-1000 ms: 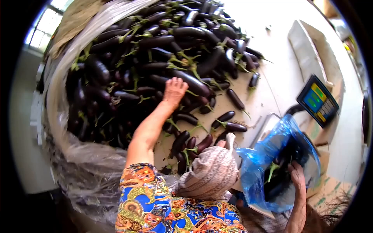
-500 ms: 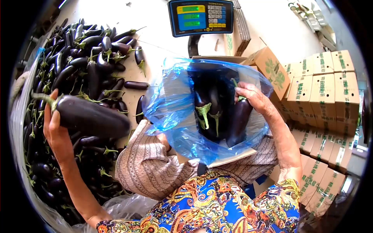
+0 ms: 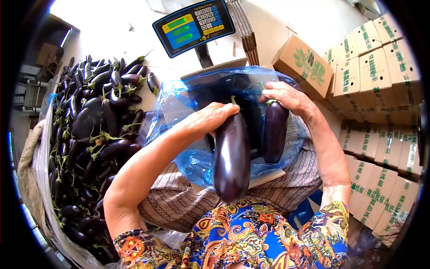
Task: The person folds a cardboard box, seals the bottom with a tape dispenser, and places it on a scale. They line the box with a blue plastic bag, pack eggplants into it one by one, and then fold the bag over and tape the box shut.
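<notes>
My left hand (image 3: 220, 115) grips a large eggplant (image 3: 232, 157) near its stem end, its glossy body hanging toward my lap over the near side of the box. To the right, my right hand (image 3: 284, 96) is closed on the stem end of a second eggplant (image 3: 275, 130), which hangs inside the opening. Both are at a blue plastic bag (image 3: 197, 163) that lines an open cardboard box. The dark interior is mostly hidden behind my left hand and its eggplant.
A large heap of eggplants (image 3: 92, 148) lies on the left, edged by clear plastic sheeting (image 3: 45, 166). A digital scale display (image 3: 193, 27) stands beyond the bag. One printed carton (image 3: 302, 65) leans at the right, near stacked cartons (image 3: 371, 76).
My left hand has swung from the heap to the bag, carrying the large eggplant. My right hand still holds its eggplant at the bag's right side. The view has turned somewhat.
</notes>
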`<action>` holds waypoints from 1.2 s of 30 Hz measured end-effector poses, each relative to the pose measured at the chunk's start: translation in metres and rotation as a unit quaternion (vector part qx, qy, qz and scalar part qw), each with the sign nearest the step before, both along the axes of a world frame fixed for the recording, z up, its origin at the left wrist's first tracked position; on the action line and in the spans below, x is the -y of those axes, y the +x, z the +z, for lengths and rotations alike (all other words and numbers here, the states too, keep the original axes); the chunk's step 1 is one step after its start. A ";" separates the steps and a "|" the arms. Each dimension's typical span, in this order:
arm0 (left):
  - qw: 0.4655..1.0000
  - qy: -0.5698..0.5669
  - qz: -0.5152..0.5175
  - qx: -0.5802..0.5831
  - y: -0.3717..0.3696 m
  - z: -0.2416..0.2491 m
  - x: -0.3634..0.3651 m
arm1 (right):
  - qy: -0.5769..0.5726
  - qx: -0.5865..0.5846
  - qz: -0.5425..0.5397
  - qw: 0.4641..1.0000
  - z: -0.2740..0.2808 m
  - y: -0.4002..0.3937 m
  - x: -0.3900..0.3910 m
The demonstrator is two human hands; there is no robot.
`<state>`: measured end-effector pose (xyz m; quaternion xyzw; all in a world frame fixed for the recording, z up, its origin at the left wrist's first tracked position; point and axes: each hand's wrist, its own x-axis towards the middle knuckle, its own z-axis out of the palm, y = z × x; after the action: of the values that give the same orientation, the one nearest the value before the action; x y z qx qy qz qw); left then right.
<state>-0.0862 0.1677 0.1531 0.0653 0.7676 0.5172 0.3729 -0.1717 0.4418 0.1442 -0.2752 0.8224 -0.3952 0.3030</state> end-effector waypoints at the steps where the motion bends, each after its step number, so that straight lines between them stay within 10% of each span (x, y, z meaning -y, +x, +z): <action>1: 0.998 -0.007 0.003 0.060 -0.013 -0.003 -0.013 | -0.024 0.045 -0.018 0.999 0.000 0.001 -0.003; 7: 0.981 -0.126 0.144 0.025 -0.044 -0.043 -0.046 | -0.077 0.202 -0.103 0.971 0.009 0.003 -0.016; 15: 0.934 -0.280 -0.012 -0.223 -0.018 -0.055 -0.082 | -0.087 0.178 -0.084 0.977 0.009 0.002 -0.018; 18: 0.926 -0.330 -0.037 -0.180 -0.029 -0.053 -0.084 | -0.098 0.182 -0.095 0.974 0.019 0.004 -0.016; 23: 0.987 -0.062 -0.043 0.146 -0.047 -0.074 -0.036 | -0.076 0.203 -0.080 0.973 0.021 0.009 -0.012; 36: 0.926 -0.336 -0.141 -0.095 -0.046 -0.067 -0.065 | -0.003 0.052 0.004 0.999 0.016 0.020 -0.010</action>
<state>-0.1321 0.2331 0.0858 0.0930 0.9109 0.1626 0.3676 -0.1518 0.4520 0.1600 -0.2582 0.8030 -0.4108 0.3461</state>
